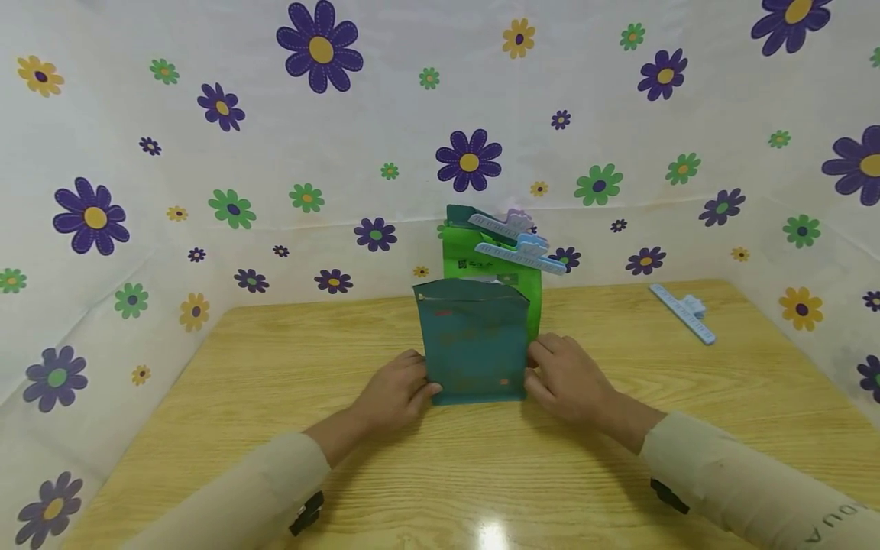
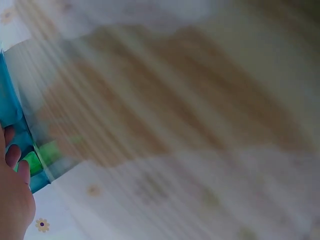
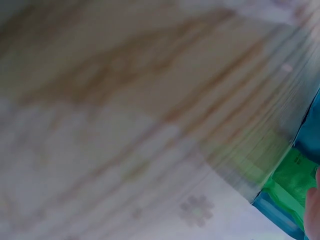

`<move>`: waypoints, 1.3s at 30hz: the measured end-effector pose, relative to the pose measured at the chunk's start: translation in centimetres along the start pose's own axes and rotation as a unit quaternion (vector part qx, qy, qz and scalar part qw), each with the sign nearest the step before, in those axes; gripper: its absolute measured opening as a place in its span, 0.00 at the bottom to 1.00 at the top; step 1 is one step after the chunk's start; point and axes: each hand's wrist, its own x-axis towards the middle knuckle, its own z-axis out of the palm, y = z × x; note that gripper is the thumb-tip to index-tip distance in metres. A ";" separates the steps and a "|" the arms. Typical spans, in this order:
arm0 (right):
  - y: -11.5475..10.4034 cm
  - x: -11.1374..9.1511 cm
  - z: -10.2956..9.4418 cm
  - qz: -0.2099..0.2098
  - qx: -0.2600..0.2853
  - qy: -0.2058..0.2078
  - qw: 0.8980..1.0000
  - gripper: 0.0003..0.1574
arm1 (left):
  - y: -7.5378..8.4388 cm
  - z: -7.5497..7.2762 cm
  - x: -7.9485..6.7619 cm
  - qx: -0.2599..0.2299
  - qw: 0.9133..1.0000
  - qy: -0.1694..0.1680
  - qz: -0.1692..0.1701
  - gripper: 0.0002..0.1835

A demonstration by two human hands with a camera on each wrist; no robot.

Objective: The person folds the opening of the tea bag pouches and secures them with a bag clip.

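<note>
A dark teal pouch (image 1: 473,347) stands upright on the table in the head view. My left hand (image 1: 399,389) holds its lower left edge, the thumb at the front and the fingers mostly behind. At the lower right edge my right hand (image 1: 569,376) grips the same pouch, fingers partly hidden by it. Right behind it stands a green pouch (image 1: 491,252) with a blue bag clip (image 1: 520,253) across its top. Farther back, another dark teal pouch (image 1: 459,215) shows only its top, with a purple-grey clip (image 1: 502,225) on it. Both wrist views are largely blurred.
A loose light blue bag clip (image 1: 683,313) lies on the wooden table (image 1: 289,351) at the back right. White cloth (image 1: 385,145) printed with flowers rises behind the table and along both sides.
</note>
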 end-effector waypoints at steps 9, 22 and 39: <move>0.5 -0.5 -0.3 0.010 0.007 0.016 1.000 0.04 | 0.7 0.5 1.0 0.004 1.000 -0.010 -0.011 0.09; 1.4 -1.0 -0.9 0.033 -0.004 -0.002 0.999 0.05 | 1.2 1.3 2.4 0.010 1.000 -0.009 -0.019 0.13; 2.3 -1.2 -1.0 0.054 -0.019 -0.017 0.998 0.06 | 2.0 1.8 3.6 0.050 0.997 -0.025 -0.059 0.13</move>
